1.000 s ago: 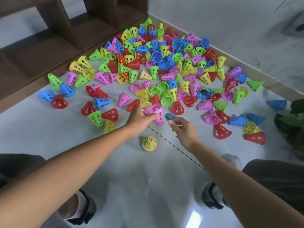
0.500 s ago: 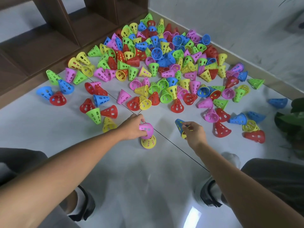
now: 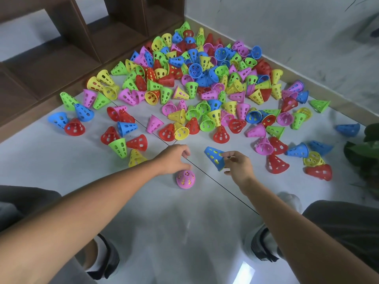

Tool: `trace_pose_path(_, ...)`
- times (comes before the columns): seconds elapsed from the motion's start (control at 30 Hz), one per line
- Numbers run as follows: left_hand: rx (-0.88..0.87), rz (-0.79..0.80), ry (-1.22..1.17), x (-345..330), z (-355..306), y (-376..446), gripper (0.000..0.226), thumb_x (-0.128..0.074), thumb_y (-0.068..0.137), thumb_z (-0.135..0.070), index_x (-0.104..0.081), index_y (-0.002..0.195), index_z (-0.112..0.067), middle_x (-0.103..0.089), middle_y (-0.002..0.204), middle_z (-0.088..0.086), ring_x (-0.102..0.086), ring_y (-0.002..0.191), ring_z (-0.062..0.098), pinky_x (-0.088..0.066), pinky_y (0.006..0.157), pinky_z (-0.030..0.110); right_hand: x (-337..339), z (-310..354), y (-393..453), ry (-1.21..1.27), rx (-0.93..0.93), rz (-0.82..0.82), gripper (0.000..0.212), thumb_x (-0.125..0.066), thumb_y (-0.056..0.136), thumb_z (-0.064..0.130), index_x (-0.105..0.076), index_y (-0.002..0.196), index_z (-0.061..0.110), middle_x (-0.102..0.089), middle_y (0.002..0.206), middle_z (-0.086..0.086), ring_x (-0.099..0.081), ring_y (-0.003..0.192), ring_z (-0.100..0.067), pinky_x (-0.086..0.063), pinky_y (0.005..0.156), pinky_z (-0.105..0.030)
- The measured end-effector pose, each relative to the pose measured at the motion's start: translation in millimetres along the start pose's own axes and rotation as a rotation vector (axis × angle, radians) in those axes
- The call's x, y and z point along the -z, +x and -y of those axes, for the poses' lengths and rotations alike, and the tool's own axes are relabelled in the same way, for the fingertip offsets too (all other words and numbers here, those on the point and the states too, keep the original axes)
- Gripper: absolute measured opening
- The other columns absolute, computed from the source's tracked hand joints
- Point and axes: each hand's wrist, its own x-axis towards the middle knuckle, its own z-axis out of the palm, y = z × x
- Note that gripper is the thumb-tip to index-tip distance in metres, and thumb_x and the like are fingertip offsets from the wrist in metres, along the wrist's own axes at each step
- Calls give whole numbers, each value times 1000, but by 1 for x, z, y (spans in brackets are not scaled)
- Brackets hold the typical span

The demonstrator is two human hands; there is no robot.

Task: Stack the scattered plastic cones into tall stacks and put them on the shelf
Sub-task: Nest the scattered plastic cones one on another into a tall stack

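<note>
A pink cone (image 3: pixel 185 179) stands upright on the floor over a yellow one, whose colour shows through the holes. My left hand (image 3: pixel 174 158) hovers just above and to its left, fingers loosely curled, holding nothing. My right hand (image 3: pixel 238 165) pinches a blue cone (image 3: pixel 215 157) with a yellow cone nested inside, tilted with its tip toward the upper left. Beyond my hands lies a big scatter of cones (image 3: pixel 201 83) in red, yellow, green, blue and pink. The dark wooden shelf (image 3: pixel 67 54) sits at the upper left.
A grey wall with a beige skirting (image 3: pixel 307 83) runs along the right behind the pile. A green plant (image 3: pixel 367 148) stands at the right edge. My knees and shoes are at the bottom on both sides. Bare glossy floor (image 3: pixel 164 222) lies between them.
My left hand set the pink cone over the yellow cone on the floor and let go of it. My right hand lifted the blue cone a little and drew it back.
</note>
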Motion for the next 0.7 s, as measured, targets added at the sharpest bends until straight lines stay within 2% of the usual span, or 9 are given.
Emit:
trace_pose_path(0.07,83,-32,-149,3,-12,1,63,-87,76,-35,-56,127,-15,-63,119,-1,-61,93,10,-48,84,24,-1,7,-4,136,-12,46,8,-55,99,3,-57,102,11,-67,91,-9,-63,74,-20,-53,68,-31)
trace_pose_path(0.17,211,47,-487,2,-25,-2,79,-88,75,-38,-48,140,-15,-60,130,3,-64,113,18,-55,96,40,-4,14,-8,286,-47,119,11,-58,99,8,-50,100,15,-69,90,-8,-66,76,-21,-55,69,-31)
trace_pose_path(0.23,230,91,-665,-1,-34,-6,70,-88,76,-34,-55,135,-16,-66,127,4,-67,113,18,-55,98,44,-6,18,-9,373,-74,191,13,-59,99,9,-49,98,18,-71,92,-8,-67,78,-21,-54,71,-32)
trace_pose_path(0.33,178,82,-802,-6,-44,-12,43,-84,82,-22,-65,121,-22,-76,112,0,-71,108,15,-54,100,43,-11,22,-10,504,-117,302,14,-57,99,7,-50,96,19,-71,94,-9,-65,76,-21,-54,77,-34)
trace_pose_path(0.43,162,9,-904,-8,-44,-11,44,-83,81,-14,-64,120,-21,-75,109,2,-72,104,15,-57,96,36,-15,25,-9,592,-148,329,14,-56,99,3,-51,98,17,-68,91,-10,-62,69,-20,-56,78,-34)
trace_pose_path(0.5,150,-32,-874,-7,-42,-11,49,-85,78,-11,-63,121,-19,-71,110,3,-71,102,12,-58,90,29,-17,25,-10,615,-163,343,14,-57,99,3,-51,103,15,-70,90,-11,-64,66,-19,-57,76,-34)
trace_pose_path(0.6,127,-112,-634,-3,-34,-10,56,-92,69,-20,-65,119,-23,-70,110,-1,-67,105,6,-53,86,24,-22,23,-11,457,-172,310,17,-60,100,16,-50,113,12,-74,93,-12,-71,73,-26,-58,76,-36)
trace_pose_path(0.7,139,-131,-444,3,-18,-11,66,-92,51,-38,-66,111,-29,-72,107,-3,-71,97,14,-55,87,31,-24,14,-11,169,-201,220,31,-58,100,35,-48,118,13,-75,100,-11,-73,75,-25,-57,86,-42)
